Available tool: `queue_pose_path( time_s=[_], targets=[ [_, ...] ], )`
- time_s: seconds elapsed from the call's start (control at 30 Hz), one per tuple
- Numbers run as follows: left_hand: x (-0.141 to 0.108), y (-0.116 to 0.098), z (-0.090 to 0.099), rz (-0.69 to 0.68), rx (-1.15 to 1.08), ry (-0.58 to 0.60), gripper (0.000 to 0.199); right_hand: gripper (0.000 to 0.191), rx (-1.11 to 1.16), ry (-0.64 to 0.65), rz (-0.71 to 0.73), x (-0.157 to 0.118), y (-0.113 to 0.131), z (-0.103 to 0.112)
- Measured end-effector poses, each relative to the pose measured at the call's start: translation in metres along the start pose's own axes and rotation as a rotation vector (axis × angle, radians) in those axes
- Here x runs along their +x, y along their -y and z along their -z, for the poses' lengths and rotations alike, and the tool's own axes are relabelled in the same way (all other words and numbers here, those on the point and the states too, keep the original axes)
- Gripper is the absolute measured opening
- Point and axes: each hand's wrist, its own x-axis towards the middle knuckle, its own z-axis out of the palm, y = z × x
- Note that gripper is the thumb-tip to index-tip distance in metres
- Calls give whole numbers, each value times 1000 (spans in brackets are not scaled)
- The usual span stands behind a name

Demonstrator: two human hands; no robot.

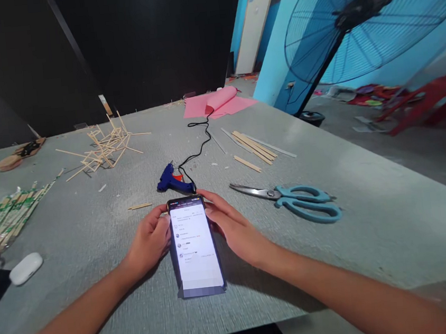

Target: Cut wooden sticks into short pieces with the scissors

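Note:
A smartphone (195,244) with a lit white screen of text lines is held between both hands above the table's near side. My left hand (150,235) grips its left edge, the thumb along the side. On the opposite edge my right hand (233,227) closes around the phone, with a finger reaching its top corner. Just beyond the phone lies a blue glue gun (174,180) with an orange trigger and a black cord. Teal-handled scissors (290,200) rest to the right of my right hand, their blades pointing left.
On the grey table (353,233) stand a wooden stick structure (109,147), wrapped chopsticks (16,212), a white earbud case (26,268), loose sticks (255,146) and pink paper (222,100). A large fan (363,8) stands beyond the right edge.

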Motion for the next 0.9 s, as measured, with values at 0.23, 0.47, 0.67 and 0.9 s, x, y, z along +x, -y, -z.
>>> queue_pose_path(
  time_s=[0.23, 0.47, 0.67, 0.9],
  targets=[
    [-1, -2, -2, -19, -3, -19, 36, 48, -299, -6, 151, -6, 1, 3],
    [1, 6, 5, -89, 128, -44, 34, 52, -465, 46, 194, -5, 0, 6],
    [2, 10, 8, -111, 187, -41, 36, 54, -630, 77, 196, -5, 0, 8],
    [2, 9, 7, -121, 179, -51, 38, 53, -656, 75, 229, -5, 0, 8]
  ],
)
